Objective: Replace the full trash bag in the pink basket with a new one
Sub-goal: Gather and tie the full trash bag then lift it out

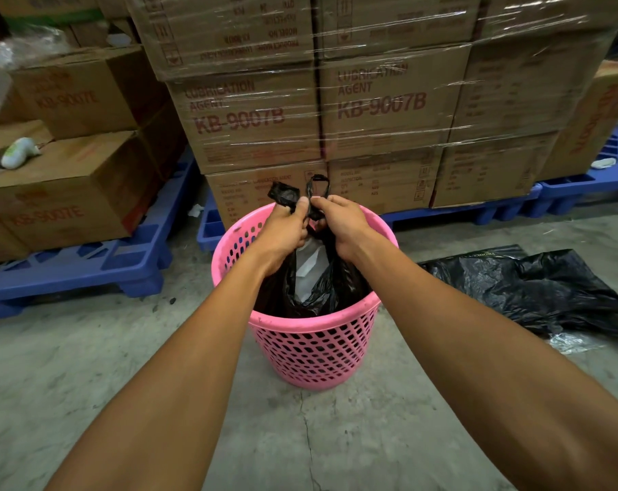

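Observation:
A pink perforated basket [314,349] stands on the concrete floor in the middle of the head view. Inside it sits a black trash bag [321,288] with white paper showing at its mouth. My left hand [286,228] and my right hand [339,221] meet above the far rim, each pinching one of the bag's handles, whose ends stick up between the fingers. A second black bag [534,288] lies flat and crumpled on the floor to the right of the basket.
Shrink-wrapped cardboard boxes [382,101] on blue plastic pallets [87,264] stand close behind the basket. More boxes stack at the left with a white bottle [18,152] on one. A cracked concrete floor [87,366] surrounds the basket.

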Tool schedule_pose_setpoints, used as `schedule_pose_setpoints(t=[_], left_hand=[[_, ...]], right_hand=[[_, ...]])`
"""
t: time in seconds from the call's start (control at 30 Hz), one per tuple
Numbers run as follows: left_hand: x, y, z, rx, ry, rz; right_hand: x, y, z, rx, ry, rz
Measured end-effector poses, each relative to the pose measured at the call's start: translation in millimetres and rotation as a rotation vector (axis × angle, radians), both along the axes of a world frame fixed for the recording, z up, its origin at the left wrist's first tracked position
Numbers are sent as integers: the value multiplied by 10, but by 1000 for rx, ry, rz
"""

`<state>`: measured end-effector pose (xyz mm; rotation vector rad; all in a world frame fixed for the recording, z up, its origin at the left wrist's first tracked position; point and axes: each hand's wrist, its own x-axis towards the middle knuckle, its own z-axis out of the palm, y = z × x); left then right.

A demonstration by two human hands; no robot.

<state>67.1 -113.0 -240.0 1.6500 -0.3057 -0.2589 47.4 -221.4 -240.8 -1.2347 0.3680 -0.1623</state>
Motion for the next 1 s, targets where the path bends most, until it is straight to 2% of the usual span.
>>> schedule_pose_setpoints(t=[0.13,0.3,0.4,0.5,0.67,0.8,0.93,1.0], left_hand=[[43,143,-35,224,-242,-112],[35,210,0,272,-300,-23],[101,193,1,245,-250,212],[105,196,58,199,-114,301],[182,202,77,124,36,278],[160,245,128,126,76,155],[151,259,139,191,48,122],[140,252,142,233,-8,158]], right_hand=[[17,-79,-21,-164,77,-32],[-27,-139,-15,-507,62,117],[-91,-94,-34,-508,-10,260],[-113,-73,-24,-541,-96,323],[-130,-100,-16,-698,-183,455],[-113,-111,-56,-1024,-262,387],[-95,-129,-63,-1010,-217,387],[-110,-135,-29,-829,-139,423]])
